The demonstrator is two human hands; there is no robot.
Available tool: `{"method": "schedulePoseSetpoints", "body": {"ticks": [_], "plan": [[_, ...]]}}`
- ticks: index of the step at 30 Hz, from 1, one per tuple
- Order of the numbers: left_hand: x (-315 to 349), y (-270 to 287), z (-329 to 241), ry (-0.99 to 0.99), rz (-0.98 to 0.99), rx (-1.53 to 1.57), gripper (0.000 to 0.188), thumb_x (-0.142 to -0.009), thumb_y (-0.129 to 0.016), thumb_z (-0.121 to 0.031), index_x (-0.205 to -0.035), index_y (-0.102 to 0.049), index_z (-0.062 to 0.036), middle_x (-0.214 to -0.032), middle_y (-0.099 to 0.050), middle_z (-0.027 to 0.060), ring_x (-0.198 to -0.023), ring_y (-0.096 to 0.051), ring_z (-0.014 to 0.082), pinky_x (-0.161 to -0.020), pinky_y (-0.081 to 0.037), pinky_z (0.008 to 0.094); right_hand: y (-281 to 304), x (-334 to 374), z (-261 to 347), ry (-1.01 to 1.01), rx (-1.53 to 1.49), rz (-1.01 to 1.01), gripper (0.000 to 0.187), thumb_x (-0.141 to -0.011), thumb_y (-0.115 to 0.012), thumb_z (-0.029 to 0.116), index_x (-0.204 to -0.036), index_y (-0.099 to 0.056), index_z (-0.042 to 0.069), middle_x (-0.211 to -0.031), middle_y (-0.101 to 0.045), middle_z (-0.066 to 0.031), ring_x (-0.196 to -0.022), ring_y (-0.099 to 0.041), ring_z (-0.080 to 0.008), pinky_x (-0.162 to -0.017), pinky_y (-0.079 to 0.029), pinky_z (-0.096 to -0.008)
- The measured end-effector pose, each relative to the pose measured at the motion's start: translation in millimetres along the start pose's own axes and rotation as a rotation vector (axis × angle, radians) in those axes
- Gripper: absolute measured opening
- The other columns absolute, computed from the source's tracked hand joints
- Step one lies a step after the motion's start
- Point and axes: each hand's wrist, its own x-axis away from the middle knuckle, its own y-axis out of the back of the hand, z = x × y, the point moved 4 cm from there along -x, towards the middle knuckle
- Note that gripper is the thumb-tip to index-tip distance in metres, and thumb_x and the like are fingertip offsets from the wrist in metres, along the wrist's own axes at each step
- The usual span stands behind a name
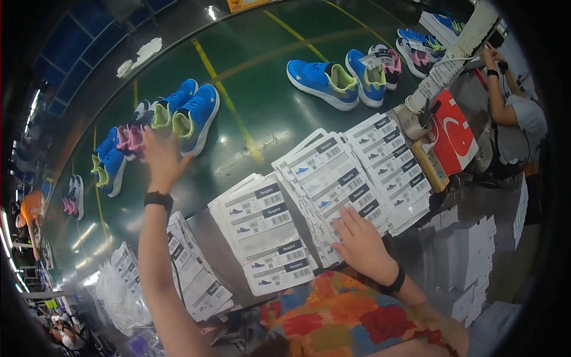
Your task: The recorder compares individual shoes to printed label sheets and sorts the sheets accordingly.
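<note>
Head view: we see two hands at work;
Left hand (159,156): grip open, empty, reaching for blue shoes (187,113) on green belt (256,101);
Right hand (360,241): flat, fingers spread, steadying label stacks (333,178) on worktop (223,256)

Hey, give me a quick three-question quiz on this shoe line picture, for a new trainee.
1. True or false: the left hand reaches to the blue shoe pair on the green belt.
2. What does the right hand rest on?
A. a red box
B. white label sheets
C. a pink shoe
3. Fill in: each wrist wears a ____ band.

Key: 1 true; 2 B; 3 black.
</note>
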Motion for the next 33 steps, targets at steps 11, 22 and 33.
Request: {"method": "schedulePoseSetpoints", "body": {"ticks": [11,22,33], "plan": [[-67,-19,-6,0.059,0.543,0.122,0.062,-0.055,-0.084,-0.041,-0.104,-0.066,-0.0063,-0.109,-0.059,0.0192,-0.105,-0.055,0.0350,-0.091,-0.042,0.0399,41,-36,-40,-0.046,-0.346,0.136,0.037,-0.082,-0.068,0.023,-0.110,-0.060,0.000,-0.112,-0.064,-0.0142,-0.103,-0.061,-0.0297,-0.085,-0.050,-0.0360],[55,131,-56,0.456,0.362,1.589,0.070,-0.062,-0.084,-0.033,-0.112,-0.058,0.0077,-0.114,-0.061,0.0223,-0.103,-0.062,0.0324,-0.090,-0.049,0.0410,48,-51,1,0.120,-0.863,0.204,0.068,-0.081,-0.073,0.028,-0.134,-0.043,-0.002,-0.139,-0.044,-0.0230,-0.126,-0.046,-0.0359,-0.102,-0.040,-0.0397],[199,159,-164,0.229,0.215,0.979,0.034,-0.062,-0.085,-0.014,-0.090,-0.068,-0.0076,-0.076,-0.062,0.0034,-0.074,-0.062,0.0231,-0.078,-0.049,0.0395,32,-67,64,0.418,-0.526,-0.033,0.047,-0.076,-0.071,0.026,-0.116,-0.061,0.004,-0.129,-0.052,-0.0196,-0.121,-0.049,-0.0388,-0.097,-0.045,-0.0479]]}}
